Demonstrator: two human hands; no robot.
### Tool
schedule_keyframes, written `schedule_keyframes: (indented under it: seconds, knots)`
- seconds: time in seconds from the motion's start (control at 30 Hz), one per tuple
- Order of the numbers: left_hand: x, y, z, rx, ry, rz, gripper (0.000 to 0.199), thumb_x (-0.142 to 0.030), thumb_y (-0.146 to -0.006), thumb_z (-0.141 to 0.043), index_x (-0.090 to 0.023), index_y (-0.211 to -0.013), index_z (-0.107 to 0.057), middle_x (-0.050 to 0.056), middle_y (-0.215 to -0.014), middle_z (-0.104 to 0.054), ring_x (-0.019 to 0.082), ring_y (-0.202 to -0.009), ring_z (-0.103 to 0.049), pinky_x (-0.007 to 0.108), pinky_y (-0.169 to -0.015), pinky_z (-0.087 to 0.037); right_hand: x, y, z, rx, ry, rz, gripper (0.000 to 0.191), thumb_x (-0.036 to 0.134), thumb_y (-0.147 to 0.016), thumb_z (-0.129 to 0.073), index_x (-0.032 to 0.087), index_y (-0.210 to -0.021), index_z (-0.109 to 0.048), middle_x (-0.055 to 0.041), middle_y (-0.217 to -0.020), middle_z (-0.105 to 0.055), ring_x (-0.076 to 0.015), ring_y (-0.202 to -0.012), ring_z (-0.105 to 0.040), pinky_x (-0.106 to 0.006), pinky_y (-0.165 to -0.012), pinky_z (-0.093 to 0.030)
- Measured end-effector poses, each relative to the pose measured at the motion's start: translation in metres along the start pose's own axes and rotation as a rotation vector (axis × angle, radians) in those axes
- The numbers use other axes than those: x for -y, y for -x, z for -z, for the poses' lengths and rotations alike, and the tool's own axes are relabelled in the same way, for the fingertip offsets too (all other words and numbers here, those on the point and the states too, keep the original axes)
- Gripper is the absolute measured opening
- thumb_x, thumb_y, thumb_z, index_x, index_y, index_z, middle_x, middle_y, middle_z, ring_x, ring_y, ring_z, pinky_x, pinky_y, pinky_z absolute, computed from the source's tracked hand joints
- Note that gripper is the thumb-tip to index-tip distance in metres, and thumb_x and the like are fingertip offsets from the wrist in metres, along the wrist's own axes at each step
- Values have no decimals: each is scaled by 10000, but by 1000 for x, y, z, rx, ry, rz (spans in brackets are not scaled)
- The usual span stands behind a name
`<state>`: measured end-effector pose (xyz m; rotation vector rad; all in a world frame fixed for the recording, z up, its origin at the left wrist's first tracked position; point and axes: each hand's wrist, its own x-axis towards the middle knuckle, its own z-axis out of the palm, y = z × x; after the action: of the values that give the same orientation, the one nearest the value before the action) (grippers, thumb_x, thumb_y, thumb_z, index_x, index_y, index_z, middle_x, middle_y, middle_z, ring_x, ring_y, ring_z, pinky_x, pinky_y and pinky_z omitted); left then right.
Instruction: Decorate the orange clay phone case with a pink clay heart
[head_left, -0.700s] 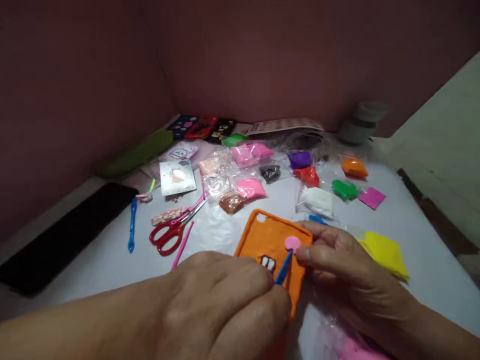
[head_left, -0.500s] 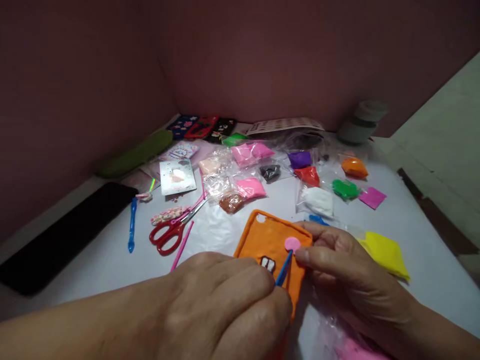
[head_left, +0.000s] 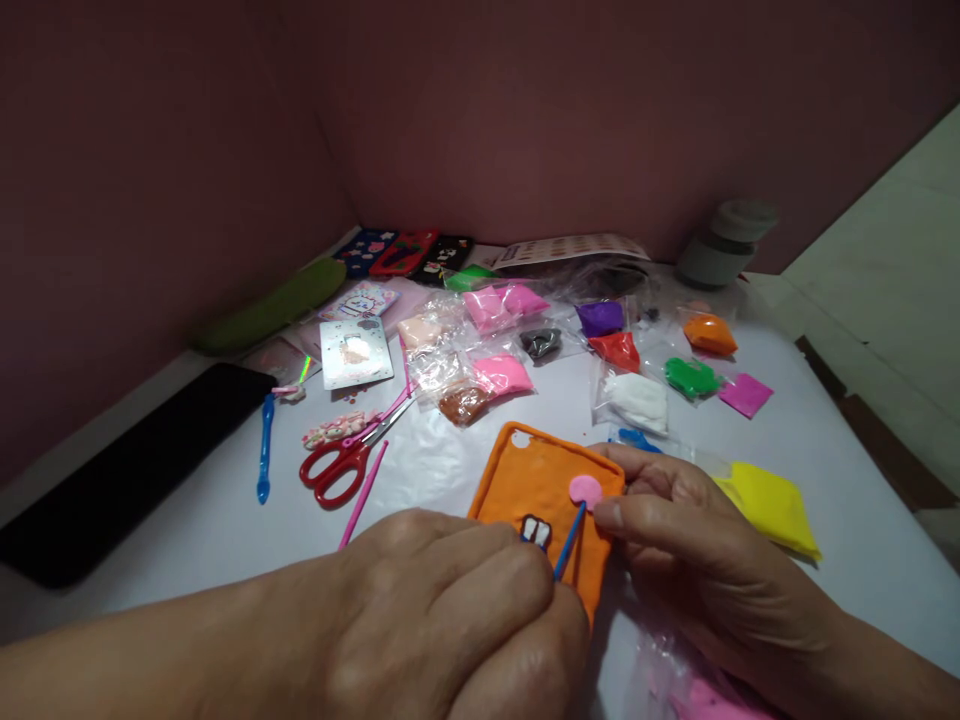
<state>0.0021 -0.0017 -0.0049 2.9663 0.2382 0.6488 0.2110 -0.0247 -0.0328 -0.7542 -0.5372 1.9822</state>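
Observation:
An orange clay-covered phone case (head_left: pixel 536 470) lies tilted before me, with a hole at its upper left corner. My left hand (head_left: pixel 457 610) is closed round a thin blue tool (head_left: pixel 571 540), whose tip touches a flat pink clay disc (head_left: pixel 586 491) on the case. Beside the tool is a small white shape with a dark outline (head_left: pixel 535 531). My right hand (head_left: pixel 697 540) grips the right edge of the case, its thumb next to the disc. The lower part of the case is hidden behind my left hand.
Red-handled scissors (head_left: pixel 337 470), a pink stick (head_left: pixel 364 495) and a blue tool (head_left: pixel 265 450) lie left. Behind are several coloured clay bags, including white (head_left: pixel 636 400). A yellow clay pack (head_left: pixel 772 510) sits right, a black slab (head_left: pixel 135 470) far left, a jar (head_left: pixel 724 245) at the back.
My left hand has shifted very slightly to the right with the blue tool. The tip stays at the pink disc, and my right hand holds the case as before.

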Motion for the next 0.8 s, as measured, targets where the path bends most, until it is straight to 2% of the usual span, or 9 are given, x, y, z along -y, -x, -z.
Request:
schedule_keyframes:
  seconds: [0.1, 0.37, 0.43, 0.47, 0.53, 0.6, 0.67, 0.8]
  knots:
    - [2, 0, 2, 13, 36, 1, 107, -185, -832, -566, -153, -816, -667, 73, -801, -690, 188, -684, -631, 275, -413, -425, 1, 1, -3, 5, -4, -7, 268, 73, -761, -682, 217, -975, -753, -42, -755, -728, -186, -705, -701, -347, -763, -554]
    - [-1, 2, 4, -26, 60, 16, 71, -165, -776, -649, -137, -838, -673, 52, -791, -696, 169, -666, -630, 257, -403, -438, 1, -2, -1, -34, 49, -18, 338, 110, -735, -714, 198, -1061, -721, -66, -830, -744, -222, -775, -710, -384, -808, -545]
    - [-2, 2, 3, -100, 60, 48, 83, -142, -822, -610, -118, -867, -676, 29, -748, -683, 140, -633, -615, 238, -425, -457, 1, 0, -2, -70, 48, -41, 358, 141, -731, -734, 212, -1081, -708, -69, -868, -749, -237, -807, -712, -401, -835, -536]
    - [-2, 1, 3, -119, 92, 6, 96, -143, -850, -593, -115, -888, -676, 11, -730, -671, 117, -620, -604, 217, -442, -470, 1, 1, -3, -88, 40, -60, 370, 158, -730, -742, 226, -1092, -701, -68, -883, -751, -246, -822, -713, -413, -844, -533]
    - [0, -1, 0, -246, 86, -6, 201, -135, -924, -477, -98, -875, -668, -8, -628, -608, 98, -520, -541, 229, -420, -454, 1, 3, -3, -117, -2, -103, 427, 188, -720, -755, 251, -1136, -681, -71, -909, -754, -274, -846, -714, -448, -852, -528]
    - [3, -4, -3, -308, 89, -17, 219, -162, -944, -451, -122, -862, -650, -12, -619, -611, 95, -520, -554, 211, -423, -468, 1, 2, -3, -127, -53, -126, 460, 203, -713, -758, 256, -1163, -673, -80, -904, -758, -293, -850, -717, -465, -854, -524]
    - [5, -5, -5, -421, 80, 7, 225, -197, -958, -436, -137, -854, -627, -17, -598, -598, 84, -513, -560, 173, -454, -490, 0, 1, -2, -137, -79, -130, 467, 206, -705, -758, 258, -1162, -679, -84, -896, -761, -302, -858, -717, -465, -860, -522]
    - [6, -6, 0, -469, -26, 112, 203, -202, -974, -429, -110, -975, -610, 30, -716, -635, 106, -606, -604, 182, -498, -502, 0, 2, -3, -156, -41, -129, 476, 212, -686, -755, 280, -1152, -694, -92, -894, -764, -344, -872, -714, -510, -855, -522]
